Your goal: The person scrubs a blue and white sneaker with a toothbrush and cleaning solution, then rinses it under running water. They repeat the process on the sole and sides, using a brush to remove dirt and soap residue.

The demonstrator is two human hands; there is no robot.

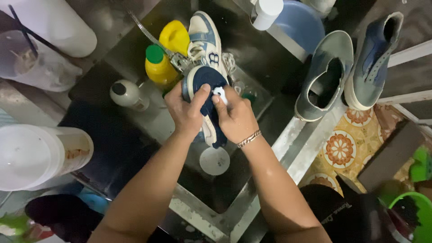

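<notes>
Left hand [186, 112] grip wraps the navy-and-white sneaker [208, 96] over the steel sink [252, 58]; right hand [236, 119] pinches a small white scrubber [220, 93] against its sole. Second white sneaker [204, 38] lies just behind. Yellow bottle, green cap [157, 65], beside it; white bottle, black cap [127, 93], left. Grey-blue shoe pair [351, 67] on the right surface.

**Dim sink, bright middle, soft edges**

Light falls from above onto the frame's centre, leaving the dark steel sink basin [121, 148] in deep shadow. Glare whitens the translucent white plastic tub [31, 157] at left. The corners smear, perhaps from lens distortion, and the bright green plastic bucket [416, 216] at lower right is blurred.
</notes>
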